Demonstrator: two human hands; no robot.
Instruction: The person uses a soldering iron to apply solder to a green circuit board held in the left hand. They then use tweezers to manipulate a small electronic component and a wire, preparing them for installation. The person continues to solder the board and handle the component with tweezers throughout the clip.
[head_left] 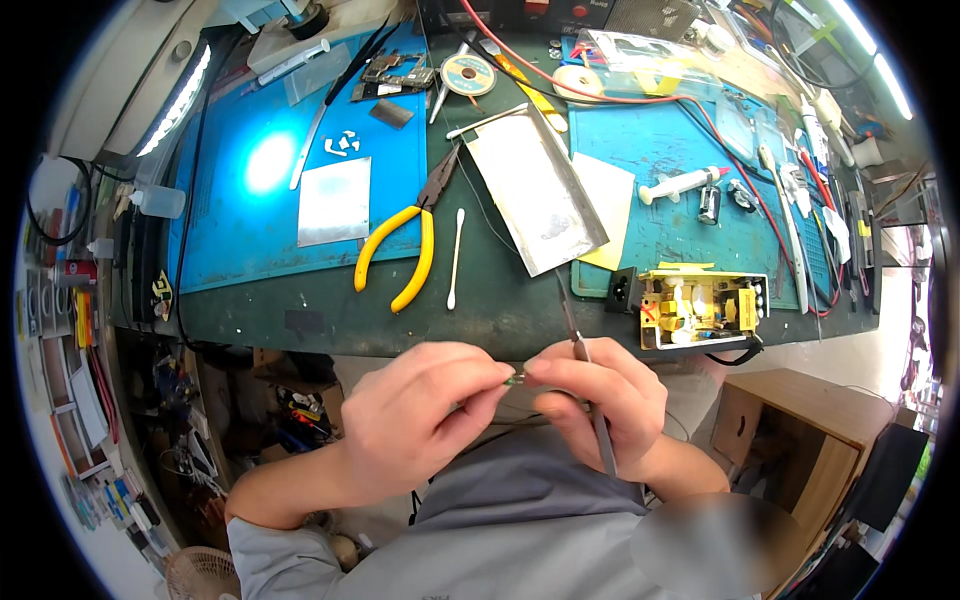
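Just off the bench's front edge, both hands meet in front of my body. My left hand (420, 410) is closed, its thumb and forefinger pinching a small green part (513, 380) with a shiny end; its exact kind is too small to make out. From the other side, the fingertips of my right hand (615, 400) come up to that part. Grey metal tweezers (602, 435) lie across the right hand's fingers, held there, tips pointing away toward the bench. Beyond the hands, a cotton swab (456, 258) and yellow-handled pliers (408, 240) rest on the dark mat.
An opened yellow circuit board unit (700, 308) sits at the bench's right front edge. Behind the hands' place stand a metal tray (535, 180), a silver plate (335, 200), a solder reel (467, 75) and a syringe (680, 186). A wooden cabinet (810, 410) stands at right.
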